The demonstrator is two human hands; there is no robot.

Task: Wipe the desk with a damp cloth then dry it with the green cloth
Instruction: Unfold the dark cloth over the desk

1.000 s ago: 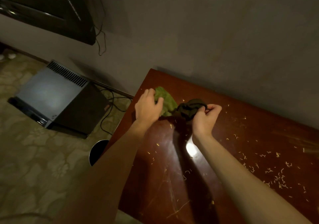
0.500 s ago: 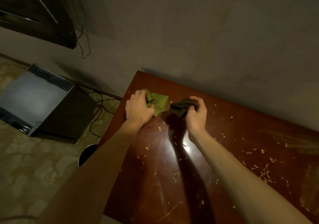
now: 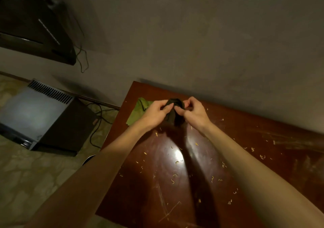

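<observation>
A dark, bunched damp cloth (image 3: pixel 175 112) hangs just above the far left part of the reddish-brown desk (image 3: pixel 175 184). My left hand (image 3: pixel 155 112) and my right hand (image 3: pixel 193 112) both pinch its upper edge from either side. The green cloth (image 3: pixel 138 112) lies flat on the desk's far left corner, partly hidden behind my left hand. Small yellowish crumbs are scattered over the scratched desk top.
The desk stands against a grey wall. On the floor to the left sits a grey and black box-like appliance (image 3: pixel 43 117) with cables (image 3: pixel 98 122) trailing beside it. A dark screen (image 3: pixel 35 26) hangs on the wall at upper left. A round dark bin (image 3: pixel 89 159) peeks out beside the desk's left edge.
My left hand has let go of the green cloth, which now lies on the desk, and moved right to grip the dark cloth together with my right hand.
</observation>
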